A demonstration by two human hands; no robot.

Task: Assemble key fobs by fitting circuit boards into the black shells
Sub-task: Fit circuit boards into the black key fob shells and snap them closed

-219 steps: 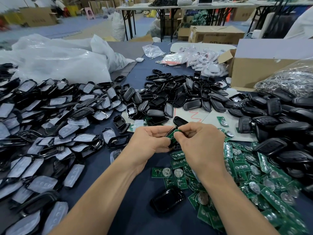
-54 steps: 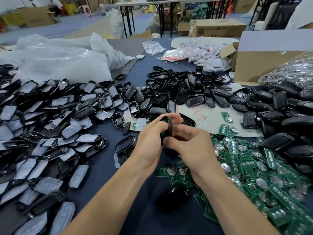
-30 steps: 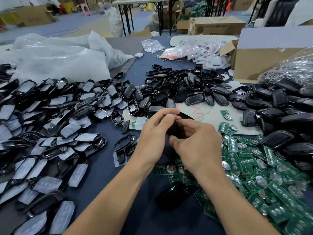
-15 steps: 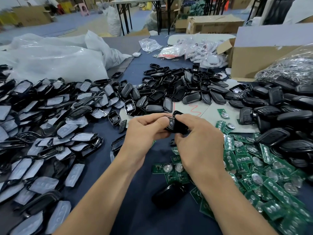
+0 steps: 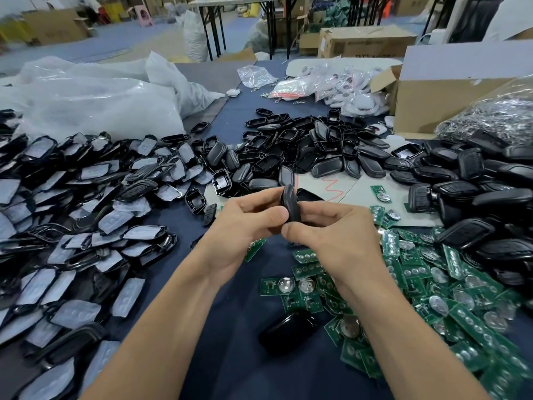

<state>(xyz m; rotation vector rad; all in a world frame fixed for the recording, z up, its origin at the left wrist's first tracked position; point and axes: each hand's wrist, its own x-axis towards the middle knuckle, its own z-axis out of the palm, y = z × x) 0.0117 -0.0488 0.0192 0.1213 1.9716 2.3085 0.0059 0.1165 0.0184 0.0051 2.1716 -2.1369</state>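
Observation:
A black key fob shell [image 5: 290,202] stands on edge between both hands above the middle of the table. My left hand [image 5: 245,223] grips it from the left with thumb and curled fingers. My right hand [image 5: 331,229] pinches it from the right and below. Whether a circuit board sits inside it is hidden. Green circuit boards [image 5: 418,284] with round button cells lie heaped at the lower right. Open black shells [image 5: 294,145] are piled behind the hands.
Shell halves with grey button pads [image 5: 86,197] cover the left side. Closed black fobs [image 5: 484,197] are stacked at the right. One black fob [image 5: 287,330] lies near me. A cardboard box [image 5: 450,90], bagged parts [image 5: 331,88] and a white plastic bag [image 5: 95,96] stand at the back.
The held shell has turned from lying flat between the fingers to standing on edge. Both hands stay together at the same place over the table.

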